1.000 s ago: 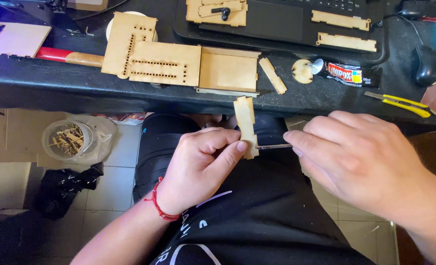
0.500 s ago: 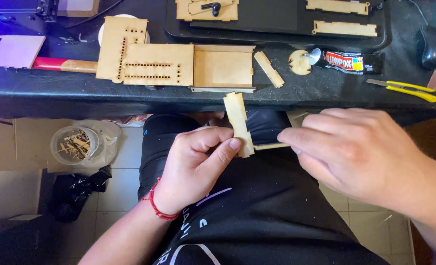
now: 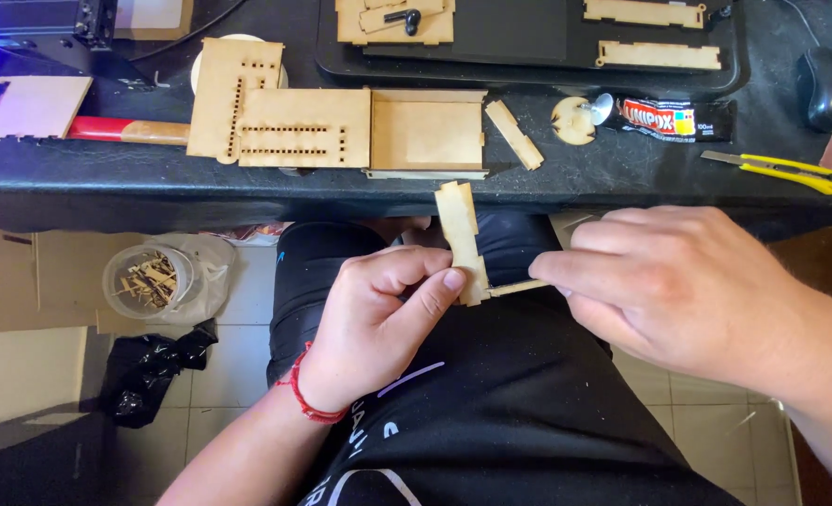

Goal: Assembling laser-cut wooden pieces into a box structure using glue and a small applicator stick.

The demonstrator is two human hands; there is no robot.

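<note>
My left hand (image 3: 378, 319) pinches a notched wooden strip (image 3: 461, 242) above my lap, thumb pressed on its lower end. My right hand (image 3: 678, 290), at three o'clock from it, has its grip closed on a thin wooden stick (image 3: 517, 288) touching the strip's foot. At twelve o'clock, a wooden box (image 3: 427, 131) sits on the table (image 3: 622, 169).

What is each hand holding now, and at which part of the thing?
The left hand pinches the notched wooden strip at its lower end. The right hand pinches the thin wooden piece at its right end, its other end meeting the strip.
</note>
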